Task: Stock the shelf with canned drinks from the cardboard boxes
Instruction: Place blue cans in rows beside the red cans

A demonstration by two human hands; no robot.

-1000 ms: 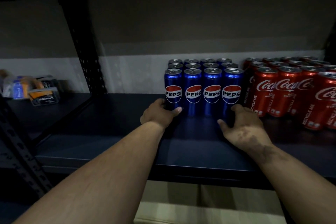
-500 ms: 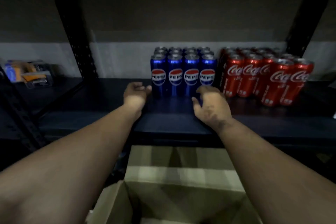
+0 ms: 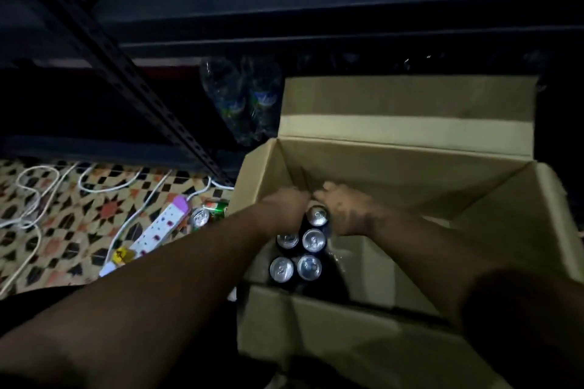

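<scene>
An open cardboard box stands on the floor below the dark shelf. Several dark cans with silver tops stand in its left part. Both my arms reach down into the box. My left hand and my right hand flank the farthest can, one on each side, and their fingertips nearly meet beyond it. Motion blur hides the fingers, so I cannot tell whether either hand holds a can. The right part of the box floor is bare cardboard.
A slanted black shelf upright crosses the left side. On the patterned floor lie a white power strip, white cables and two loose cans beside the box. Wrapped plastic bottles sit under the shelf.
My view has dropped from the shelf's Pepsi and Coca-Cola rows to the box on the floor. Both hands left the shelf board and moved down into the box, around the far cans.
</scene>
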